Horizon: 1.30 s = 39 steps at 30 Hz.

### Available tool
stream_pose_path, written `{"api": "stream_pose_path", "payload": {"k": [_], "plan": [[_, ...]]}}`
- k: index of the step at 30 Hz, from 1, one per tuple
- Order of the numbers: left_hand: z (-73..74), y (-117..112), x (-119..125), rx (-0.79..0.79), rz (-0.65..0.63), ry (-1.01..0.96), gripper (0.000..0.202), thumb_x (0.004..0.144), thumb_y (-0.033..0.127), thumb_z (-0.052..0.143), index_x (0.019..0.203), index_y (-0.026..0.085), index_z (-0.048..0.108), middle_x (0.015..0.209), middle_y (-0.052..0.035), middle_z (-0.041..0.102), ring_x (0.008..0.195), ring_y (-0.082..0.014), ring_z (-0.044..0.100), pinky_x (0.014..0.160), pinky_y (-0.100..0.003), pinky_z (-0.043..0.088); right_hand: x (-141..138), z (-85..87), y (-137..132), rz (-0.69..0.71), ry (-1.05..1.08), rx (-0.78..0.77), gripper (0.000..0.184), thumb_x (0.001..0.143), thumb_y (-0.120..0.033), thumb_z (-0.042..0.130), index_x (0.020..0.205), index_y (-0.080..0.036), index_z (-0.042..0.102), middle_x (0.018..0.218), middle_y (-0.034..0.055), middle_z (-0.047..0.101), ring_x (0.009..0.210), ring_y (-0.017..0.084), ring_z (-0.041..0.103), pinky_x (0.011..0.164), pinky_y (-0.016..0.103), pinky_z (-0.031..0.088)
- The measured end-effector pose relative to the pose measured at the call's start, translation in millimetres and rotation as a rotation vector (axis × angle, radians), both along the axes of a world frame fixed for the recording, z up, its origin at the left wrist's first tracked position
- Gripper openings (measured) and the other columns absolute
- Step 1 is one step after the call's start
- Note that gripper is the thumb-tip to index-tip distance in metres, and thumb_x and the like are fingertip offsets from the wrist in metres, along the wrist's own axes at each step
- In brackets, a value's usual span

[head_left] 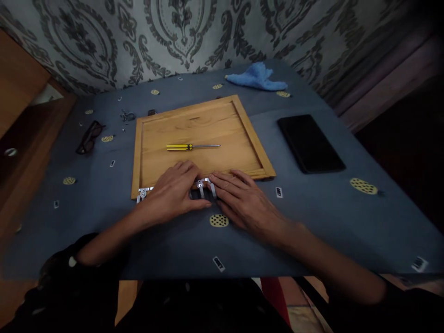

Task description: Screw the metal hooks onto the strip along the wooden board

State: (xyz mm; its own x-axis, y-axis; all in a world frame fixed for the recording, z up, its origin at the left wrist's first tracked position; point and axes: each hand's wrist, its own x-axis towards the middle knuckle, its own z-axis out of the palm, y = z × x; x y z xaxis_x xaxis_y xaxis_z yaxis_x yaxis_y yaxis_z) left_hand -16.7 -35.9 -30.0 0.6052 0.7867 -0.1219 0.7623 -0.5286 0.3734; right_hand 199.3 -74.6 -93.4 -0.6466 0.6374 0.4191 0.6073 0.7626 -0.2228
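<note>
A framed wooden panel (197, 113) lies flat on the table. Along its near edge runs a silver metal hook rail (202, 182) with round fittings and curved hooks hanging toward me. My left hand (175, 192) lies across the rail's middle, fingers over the panel's edge and thumb stretched out below; it hides part of the rail. My right hand (239, 194) grips the rail's right end, its fingers close together beside a hook. A screwdriver (192, 147) with a yellow and black handle rests on the panel, just beyond my left hand.
Dark-framed glasses (90, 137) and a small heap of metal bits (127, 115) lie on the left. To the right is a black tablet (310, 143). A blue cloth (257, 77) sits at the back, before a patterned curtain. Wooden furniture (31, 152) borders the left side.
</note>
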Motion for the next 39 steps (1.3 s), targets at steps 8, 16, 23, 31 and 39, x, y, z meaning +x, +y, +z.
{"api": "stream_pose_path", "payload": {"k": [8,16,23,31,39], "plan": [[-3.8,4,-4,-0.01,-0.032,-0.026,0.036,0.082,0.045,0.076,0.102,0.019,0.06,0.11,-0.0063,0.061,0.105,-0.0253,0.056,0.091,-0.04,0.048,-1,-0.8,1,0.012,0.021,0.028,0.034,0.098,-0.013,0.048,0.128,-0.014,0.064,0.136,0.015,0.067,0.131,0.025,0.061,0.111,0.052,0.047],[-2.3,4,-2,0.016,-0.057,0.028,0.042,0.083,0.05,0.073,0.108,0.018,0.061,0.113,-0.0081,0.06,0.109,-0.0271,0.055,0.094,-0.043,0.048,-1,2.4,0,0.007,0.001,0.05,0.039,0.098,-0.013,0.048,0.136,-0.013,0.06,0.137,0.0151,0.067,0.128,0.025,0.062,0.11,0.051,0.048],[2.6,2,-3,-0.009,-0.06,-0.062,0.042,0.082,0.048,0.077,0.11,0.019,0.066,0.108,-0.0065,0.065,0.105,-0.0254,0.059,0.091,-0.04,0.051,2,-6.0,6,0.033,0.013,0.195,0.042,0.099,-0.013,0.047,0.14,-0.016,0.056,0.133,0.0121,0.07,0.123,0.023,0.066,0.105,0.047,0.052],[-16.0,71,-68,0.189,0.311,-0.259,0.027,0.097,0.036,0.06,0.111,0.014,0.064,0.107,-0.0066,0.069,0.095,-0.0175,0.067,0.086,-0.038,0.059,1,-6.0,12,0.043,0.039,0.256,0.048,0.099,-0.015,0.043,0.145,-0.021,0.053,0.128,0.011,0.072,0.118,0.023,0.07,0.1,0.047,0.056],[-40.3,142,-174,0.472,0.792,-0.26,0.038,0.096,0.038,0.061,0.127,0.016,0.059,0.128,-0.0107,0.062,0.111,-0.0227,0.064,0.094,-0.045,0.057,2,-3.4,15,0.049,0.041,0.292,0.043,0.098,-0.014,0.045,0.138,-0.019,0.059,0.122,0.0102,0.075,0.113,0.023,0.071,0.097,0.045,0.058]]}}
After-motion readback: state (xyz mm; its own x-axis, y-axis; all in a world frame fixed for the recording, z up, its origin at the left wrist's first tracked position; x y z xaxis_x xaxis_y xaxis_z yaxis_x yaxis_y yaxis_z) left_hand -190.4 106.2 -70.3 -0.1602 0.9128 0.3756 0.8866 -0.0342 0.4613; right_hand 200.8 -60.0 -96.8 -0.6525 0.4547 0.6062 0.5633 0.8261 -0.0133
